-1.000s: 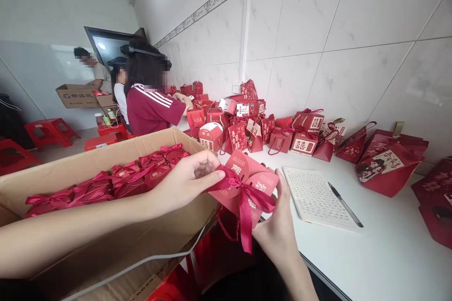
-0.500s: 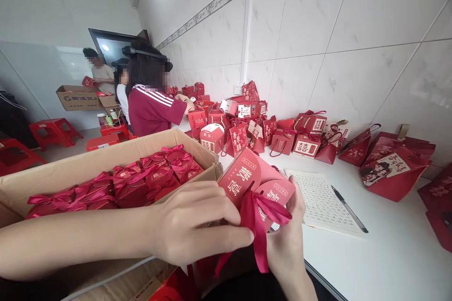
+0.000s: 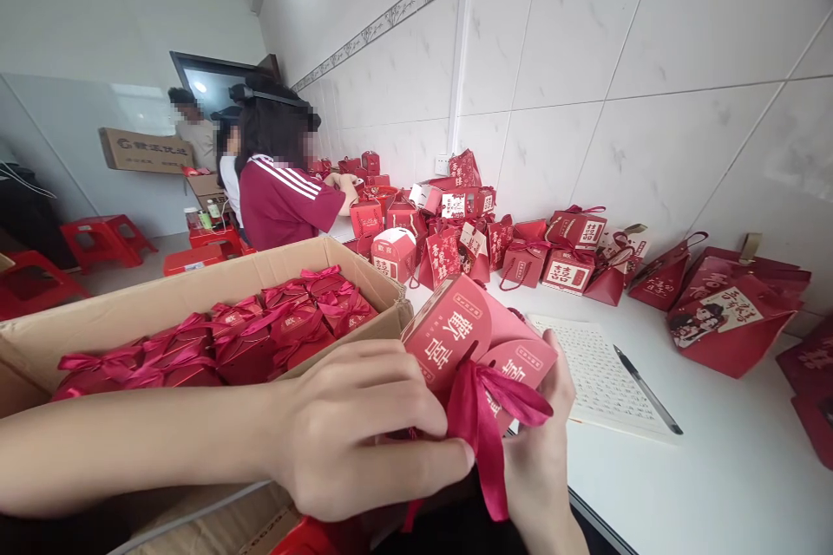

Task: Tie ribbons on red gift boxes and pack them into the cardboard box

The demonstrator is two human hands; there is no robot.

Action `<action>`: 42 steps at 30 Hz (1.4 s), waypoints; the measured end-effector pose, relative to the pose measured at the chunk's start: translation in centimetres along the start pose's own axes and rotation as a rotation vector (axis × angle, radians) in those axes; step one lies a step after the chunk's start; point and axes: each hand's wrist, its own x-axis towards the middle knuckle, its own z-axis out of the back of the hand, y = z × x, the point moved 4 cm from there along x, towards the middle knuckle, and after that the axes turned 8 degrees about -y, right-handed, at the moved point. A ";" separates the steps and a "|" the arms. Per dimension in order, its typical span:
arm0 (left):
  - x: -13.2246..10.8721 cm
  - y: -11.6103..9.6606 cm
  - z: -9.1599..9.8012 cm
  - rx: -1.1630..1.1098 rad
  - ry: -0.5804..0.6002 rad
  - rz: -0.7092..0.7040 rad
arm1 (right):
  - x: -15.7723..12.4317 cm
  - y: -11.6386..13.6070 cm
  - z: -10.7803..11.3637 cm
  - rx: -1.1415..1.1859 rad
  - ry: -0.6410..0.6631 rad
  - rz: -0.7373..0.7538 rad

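Note:
A red gift box [image 3: 442, 338] with white lettering is held tilted in front of me over the table edge. My right hand [image 3: 543, 425] grips its right side from behind and below, with most fingers hidden by the box. A magenta ribbon [image 3: 491, 451] is looped through the front flaps, with a loop to the right and a tail hanging down. Over its left part, my left hand [image 3: 370, 425] is closed, thumb and bent fingers pinching the ribbon beside the box. What lies under those curled fingers is hidden.
Left of me stands an open cardboard carton [image 3: 162, 286] holding several ribboned red boxes [image 3: 247, 334]. A notebook [image 3: 599, 373] and a pen [image 3: 647, 390] lie on the white table [image 3: 735, 460]. Assorted gift boxes [image 3: 566, 269] line the wall. People work farther along, near red stools [image 3: 108, 238].
My hands and the gift box have shifted slightly right and down in view. The far carton by a person at the back has tipped, and that person's red item has left its former spot.

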 end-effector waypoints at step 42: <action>-15.6 9.4 10.6 0.137 -0.401 1.423 | -4.4 -13.4 -3.9 -0.644 0.463 0.439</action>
